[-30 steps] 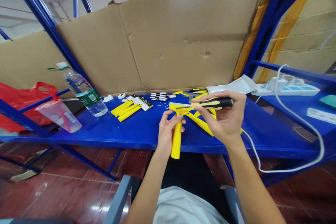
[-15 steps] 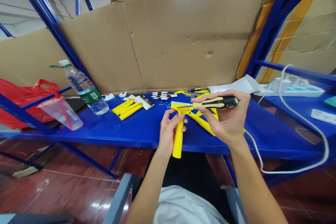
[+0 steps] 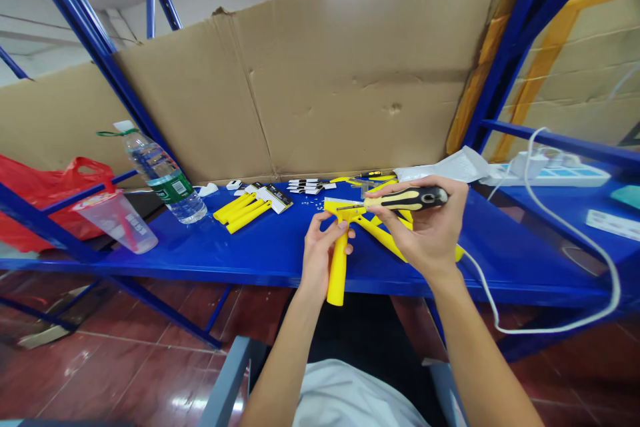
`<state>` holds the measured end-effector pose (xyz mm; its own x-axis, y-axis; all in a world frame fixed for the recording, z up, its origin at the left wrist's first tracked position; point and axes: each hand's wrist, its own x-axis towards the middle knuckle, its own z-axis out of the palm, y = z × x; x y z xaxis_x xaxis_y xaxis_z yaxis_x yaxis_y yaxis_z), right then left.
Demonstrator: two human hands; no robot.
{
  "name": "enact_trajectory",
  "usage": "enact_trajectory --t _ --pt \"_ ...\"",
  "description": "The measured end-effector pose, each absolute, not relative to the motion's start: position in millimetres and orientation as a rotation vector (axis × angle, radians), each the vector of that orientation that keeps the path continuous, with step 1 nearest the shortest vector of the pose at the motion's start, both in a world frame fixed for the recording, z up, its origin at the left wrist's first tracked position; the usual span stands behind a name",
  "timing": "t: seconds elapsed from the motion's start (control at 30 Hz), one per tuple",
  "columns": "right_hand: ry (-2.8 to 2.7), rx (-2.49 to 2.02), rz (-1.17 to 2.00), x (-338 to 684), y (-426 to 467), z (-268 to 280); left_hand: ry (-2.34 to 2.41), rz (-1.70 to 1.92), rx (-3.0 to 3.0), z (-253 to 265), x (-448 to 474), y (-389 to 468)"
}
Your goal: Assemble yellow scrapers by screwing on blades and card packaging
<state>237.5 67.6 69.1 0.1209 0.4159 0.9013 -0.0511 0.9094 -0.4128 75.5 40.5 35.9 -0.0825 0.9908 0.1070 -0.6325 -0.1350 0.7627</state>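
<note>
"Yellow T-shaped tool [image 3: 338, 267], then: where is it right now?"

"Right in front of me, in my left hand [image 3: 316, 255], at the front edge of the blue table [image 3: 240, 250]! My fingers are wrapped round it just below the head, and the handle points down toward my lap."

"And the other side?"

"My right hand [image 3: 437, 230] is closed on a black-and-cream screwdriver [image 3: 407, 199], lying nearly level, shaft pointing left across the yellow head. Whether the tip sits in a screw, I can't tell; it's too small to see."

"What's around you?"

"More yellow tools [image 3: 385, 238] lie just behind my right hand. Off to the left, yellow handles with black-and-white sleeves [image 3: 250, 210] rest side by side, and a row of black-and-white pieces [image 3: 306, 185] sits farther back. Tiny clear bits [image 3: 314, 202] are scattered near the tool's head. Farther left, a water bottle [image 3: 175, 187] leans beside a plastic cup [image 3: 120, 221]!"
</note>
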Motion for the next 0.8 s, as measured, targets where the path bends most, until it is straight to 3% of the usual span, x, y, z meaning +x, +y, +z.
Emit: enact_trajectory --t 0.33,0.8 --pt "-1.355 -0.406 0.226 240.4 74.6 69.0 0.661 1.583 0.765 34.6 75.2 39.7" --pt "-1.472 -0.289 0.327 239.6 64.6 69.7 0.655 1.595 0.779 36.2 75.4 38.0"
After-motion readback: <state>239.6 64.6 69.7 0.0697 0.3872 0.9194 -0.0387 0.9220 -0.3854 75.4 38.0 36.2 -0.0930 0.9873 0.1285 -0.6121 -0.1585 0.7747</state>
